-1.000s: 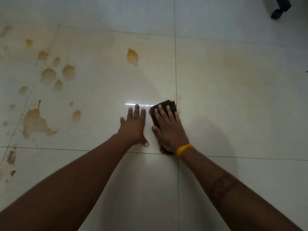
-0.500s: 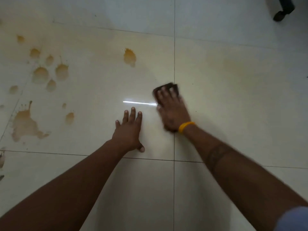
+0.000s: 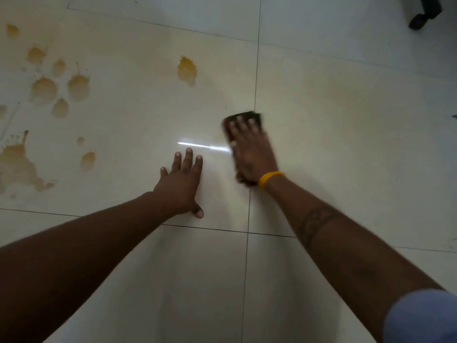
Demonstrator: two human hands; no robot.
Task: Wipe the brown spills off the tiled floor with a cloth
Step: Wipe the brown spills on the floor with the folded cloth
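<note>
A dark cloth [image 3: 247, 116] lies flat on the pale tiled floor [image 3: 346, 157] beside a vertical grout line. My right hand [image 3: 249, 152], with a yellow wristband, presses it down with straight fingers and hides most of it. My left hand [image 3: 181, 184] rests flat on the tile to its left, fingers spread, holding nothing. One brown spill [image 3: 187, 71] sits beyond the hands. A cluster of round brown spills [image 3: 59, 87] and a larger splash [image 3: 17, 164] lie at the far left.
A black chair caster [image 3: 420, 18] stands at the top right corner. A bright streak of reflected light [image 3: 202, 146] crosses the tile between my hands. A faint yellowish smear [image 3: 346, 92] tints the right tile.
My right hand has slid the cloth forward along the grout line, away from me, over the second. My left hand has stayed planted on the tile.
</note>
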